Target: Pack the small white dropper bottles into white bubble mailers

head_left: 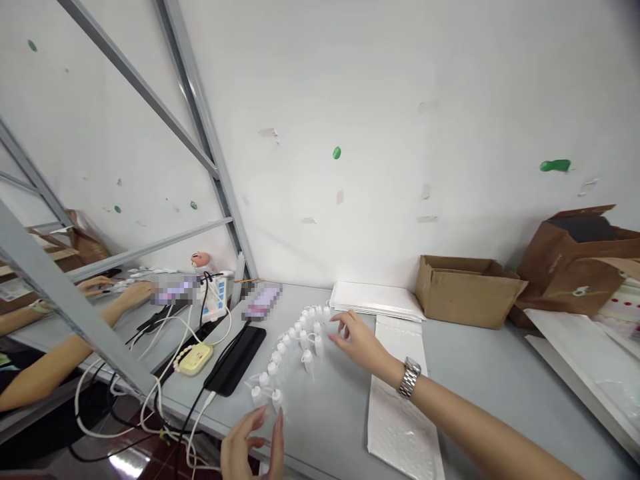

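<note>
Several small white squeeze bottles with caps stand in a curved row on the grey table (345, 427). In front of the row's near end is my left hand (253, 447), its fingers apart and the tips close to the nearest bottle (277, 399); whether they touch it I cannot tell. My right hand (361, 341), with a metal watch on the wrist, hovers at the far end with curved, spread fingers. Nothing shows between them. Closest to it are the farthest bottle (327, 312) and another bottle (319, 345). A separate bottle (307, 361) stands inside the curve.
White padded mailers (403, 413) lie under my right forearm, with a stack (377, 300) behind. A cardboard box (467, 293) and brown bag (575, 267) stand right. Left are a black power bank (237, 363), phone (263, 301), cables and a metal frame (120, 333); beyond it, another person's arms.
</note>
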Tool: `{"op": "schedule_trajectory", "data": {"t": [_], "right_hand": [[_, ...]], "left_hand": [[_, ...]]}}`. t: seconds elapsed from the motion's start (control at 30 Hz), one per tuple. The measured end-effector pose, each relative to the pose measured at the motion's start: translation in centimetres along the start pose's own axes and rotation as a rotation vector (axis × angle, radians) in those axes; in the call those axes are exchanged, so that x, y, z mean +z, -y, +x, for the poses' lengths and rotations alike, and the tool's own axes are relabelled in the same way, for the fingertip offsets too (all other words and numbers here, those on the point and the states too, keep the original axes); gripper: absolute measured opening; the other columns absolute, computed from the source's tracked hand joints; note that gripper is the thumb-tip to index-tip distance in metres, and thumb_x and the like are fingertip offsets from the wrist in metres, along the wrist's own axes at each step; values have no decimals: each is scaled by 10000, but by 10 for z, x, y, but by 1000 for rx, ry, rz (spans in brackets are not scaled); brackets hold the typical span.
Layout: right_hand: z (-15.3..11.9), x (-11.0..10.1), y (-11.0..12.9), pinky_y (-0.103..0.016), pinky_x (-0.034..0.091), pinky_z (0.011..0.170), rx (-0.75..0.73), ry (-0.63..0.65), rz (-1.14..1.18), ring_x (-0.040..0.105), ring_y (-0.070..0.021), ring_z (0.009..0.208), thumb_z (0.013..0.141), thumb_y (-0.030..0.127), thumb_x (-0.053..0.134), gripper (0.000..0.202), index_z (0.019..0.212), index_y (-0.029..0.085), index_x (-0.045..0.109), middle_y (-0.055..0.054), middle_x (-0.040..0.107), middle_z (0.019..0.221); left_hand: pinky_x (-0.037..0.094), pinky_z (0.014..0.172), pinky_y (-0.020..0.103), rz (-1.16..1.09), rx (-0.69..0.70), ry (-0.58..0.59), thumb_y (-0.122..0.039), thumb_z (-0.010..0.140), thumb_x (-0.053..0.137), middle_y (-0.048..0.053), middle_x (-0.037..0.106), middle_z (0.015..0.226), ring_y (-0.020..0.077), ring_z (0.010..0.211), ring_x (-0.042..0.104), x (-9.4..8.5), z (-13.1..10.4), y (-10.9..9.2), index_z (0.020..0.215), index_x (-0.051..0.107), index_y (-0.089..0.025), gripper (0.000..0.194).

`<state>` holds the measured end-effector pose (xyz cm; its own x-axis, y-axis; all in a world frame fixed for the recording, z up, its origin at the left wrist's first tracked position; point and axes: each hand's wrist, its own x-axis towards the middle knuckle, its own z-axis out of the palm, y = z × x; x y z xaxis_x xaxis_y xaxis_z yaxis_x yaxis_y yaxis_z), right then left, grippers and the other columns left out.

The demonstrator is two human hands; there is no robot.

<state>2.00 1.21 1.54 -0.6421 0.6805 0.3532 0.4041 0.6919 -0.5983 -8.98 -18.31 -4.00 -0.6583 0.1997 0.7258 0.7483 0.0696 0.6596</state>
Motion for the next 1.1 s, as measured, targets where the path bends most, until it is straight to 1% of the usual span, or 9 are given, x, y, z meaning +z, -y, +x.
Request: {"op": "schedule_trajectory", "data": {"t": [0.07, 0.13, 0.23, 0.37, 0.47, 0.67, 0.8, 1.0, 1.1], "right_hand": [[1, 7, 5, -249, 431, 634, 65, 37, 199, 522, -115, 653, 761, 269, 567, 272, 1020, 200, 524, -16, 528, 883], [2, 14, 5, -256, 424, 639, 129, 58, 283, 506, -123, 663, 717, 275, 606, 277, 975, 192, 549, -5, 517, 836], [4, 24, 3, -257, 406, 665, 185, 74, 306, 500, -137, 705, 668, 259, 639, 260, 908, 178, 583, -1, 512, 800], [5, 35, -1, -254, 388, 664, 248, 98, 272, 506, -148, 721, 628, 257, 657, 266, 868, 158, 602, -11, 525, 802], [5, 41, -2, -251, 376, 654, 281, 116, 234, 510, -154, 725, 617, 261, 659, 254, 841, 151, 613, -23, 542, 813], [4, 45, -1, -244, 364, 619, 304, 144, 192, 502, -150, 693, 629, 259, 641, 247, 851, 151, 625, -31, 557, 801], [3, 49, -3, -240, 371, 629, 288, 167, 212, 508, -149, 697, 617, 273, 654, 233, 821, 162, 644, -26, 561, 791], [-1, 51, -4, -242, 382, 658, 249, 202, 205, 509, -146, 709, 592, 257, 685, 229, 799, 161, 658, -25, 561, 808], [0, 49, -1, -241, 383, 663, 221, 235, 182, 501, -142, 702, 577, 235, 705, 255, 819, 162, 669, -20, 561, 804]], "left_hand": [[464, 491, 268, 37, -47, 52, -433, 724, 584, 83, 583, 871, 178, 715, 554, 2, 1, 0, 935, 580, -161, 345], [450, 462, 273, 68, -127, 98, -498, 711, 562, 99, 589, 893, 187, 706, 558, 5, -1, 1, 984, 561, -148, 443], [423, 418, 272, 86, -254, 142, -593, 665, 545, 99, 580, 863, 187, 659, 553, 9, -7, 2, 1019, 535, -128, 585], [398, 398, 266, 48, -319, 154, -639, 641, 524, 96, 567, 850, 174, 617, 544, 12, -11, 5, 1020, 519, -115, 647], [397, 409, 269, 44, -345, 172, -659, 627, 523, 95, 571, 844, 171, 605, 539, 13, -11, 7, 1011, 524, -120, 662], [461, 533, 325, 52, -355, 231, -696, 613, 500, 69, 571, 787, 169, 572, 538, 14, -11, 15, 987, 521, -124, 684], [472, 589, 342, 69, -388, 288, -708, 615, 472, 32, 565, 726, 167, 535, 531, 15, -9, 12, 987, 516, -135, 685], [450, 626, 354, 174, -456, 477, -628, 700, 402, 31, 583, 757, 205, 624, 561, 23, -2, -5, 1047, 459, -151, 593], [444, 646, 355, 212, -484, 616, -543, 733, 398, 40, 599, 798, 218, 667, 577, 31, 6, -11, 1082, 427, -159, 520]]}}
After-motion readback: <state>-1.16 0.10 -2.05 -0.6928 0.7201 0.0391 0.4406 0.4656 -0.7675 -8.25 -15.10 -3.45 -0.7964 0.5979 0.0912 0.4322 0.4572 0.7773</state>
